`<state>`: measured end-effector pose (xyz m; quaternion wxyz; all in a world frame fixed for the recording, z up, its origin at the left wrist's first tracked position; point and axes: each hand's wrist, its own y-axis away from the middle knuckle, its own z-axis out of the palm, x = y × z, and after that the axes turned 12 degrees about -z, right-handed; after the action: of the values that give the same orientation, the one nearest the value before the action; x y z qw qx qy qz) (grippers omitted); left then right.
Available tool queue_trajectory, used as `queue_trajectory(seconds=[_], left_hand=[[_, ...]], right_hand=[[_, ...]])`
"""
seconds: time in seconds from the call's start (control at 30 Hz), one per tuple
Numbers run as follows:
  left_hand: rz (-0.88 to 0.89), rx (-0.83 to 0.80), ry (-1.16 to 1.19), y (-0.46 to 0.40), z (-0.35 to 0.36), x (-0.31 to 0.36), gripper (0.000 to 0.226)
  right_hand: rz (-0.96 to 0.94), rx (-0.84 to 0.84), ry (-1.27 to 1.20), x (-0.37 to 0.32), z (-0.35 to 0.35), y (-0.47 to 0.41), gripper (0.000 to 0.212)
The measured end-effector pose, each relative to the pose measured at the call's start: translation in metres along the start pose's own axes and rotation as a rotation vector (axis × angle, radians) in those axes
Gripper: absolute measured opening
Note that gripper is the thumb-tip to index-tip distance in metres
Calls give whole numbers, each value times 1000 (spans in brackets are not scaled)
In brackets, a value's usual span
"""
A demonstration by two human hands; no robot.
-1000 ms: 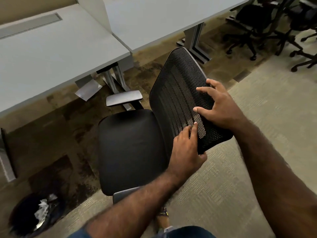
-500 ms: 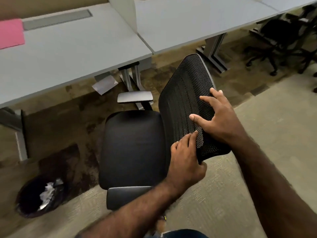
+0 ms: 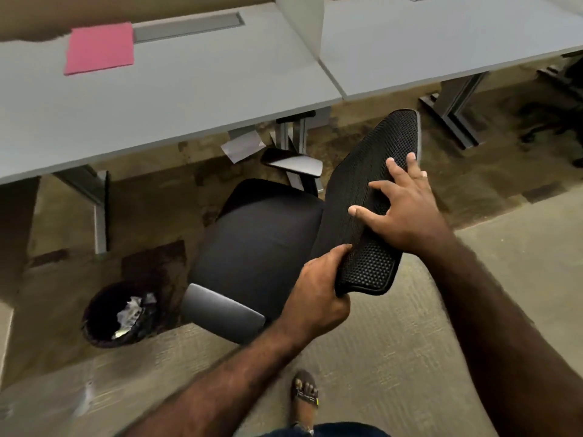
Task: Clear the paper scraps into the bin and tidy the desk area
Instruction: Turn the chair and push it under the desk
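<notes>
A black office chair (image 3: 258, 234) with a mesh backrest (image 3: 372, 171) stands in front of the grey desk (image 3: 176, 86). My left hand (image 3: 318, 291) grips the near corner of the backrest's top edge. My right hand (image 3: 400, 209) lies on the back of the mesh with fingers spread, pressing against it. A round black bin (image 3: 118, 313) with crumpled white paper scraps (image 3: 131, 313) inside sits on the floor left of the chair. A grey paper scrap (image 3: 243, 146) lies on the floor under the desk edge.
A pink sheet (image 3: 99, 47) lies on the desk at the back left. A white divider (image 3: 303, 23) separates it from a second desk (image 3: 441, 36) on the right. Desk legs (image 3: 97, 209) stand left of the chair. My sandalled foot (image 3: 304, 392) is on the carpet below.
The chair has rolled closer to the desk and turned slightly, both hands staying on its backrest. My view has shifted left, bringing the pink sheet and bin further into frame.
</notes>
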<state>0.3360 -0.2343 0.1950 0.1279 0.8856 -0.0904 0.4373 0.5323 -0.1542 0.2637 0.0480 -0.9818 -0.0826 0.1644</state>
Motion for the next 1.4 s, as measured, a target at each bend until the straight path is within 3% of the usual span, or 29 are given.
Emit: queue_trajectory(seconds=[0.13, 0.27, 0.47, 0.6, 0.73, 1.03, 1.23, 1.4], left_hand=[[-55, 41, 14, 0, -37, -27, 74], [-62, 114, 6, -3, -81, -45, 55], [-120, 334, -43, -8, -131, -70, 60], [-15, 440, -263, -15, -148, -62, 61], [-75, 532, -389, -36, -169, -57, 52], [-153, 551, -419, -91, -242, -97, 43], [-170, 545, -385, -125, -289, -129, 42], [-167, 527, -390, -145, -328, -153, 41]], right_hand=[[-71, 10, -118, -4, 8, -23, 64], [-159, 74, -208, -23, 21, -38, 49], [-142, 149, -206, -73, 52, -63, 51], [-122, 143, -186, -103, 66, -92, 57], [-122, 117, -144, -129, 77, -119, 64], [-204, 74, -131, -153, 93, -176, 68], [-174, 139, 74, -185, 109, -219, 71], [-126, 164, 23, -218, 122, -242, 71]])
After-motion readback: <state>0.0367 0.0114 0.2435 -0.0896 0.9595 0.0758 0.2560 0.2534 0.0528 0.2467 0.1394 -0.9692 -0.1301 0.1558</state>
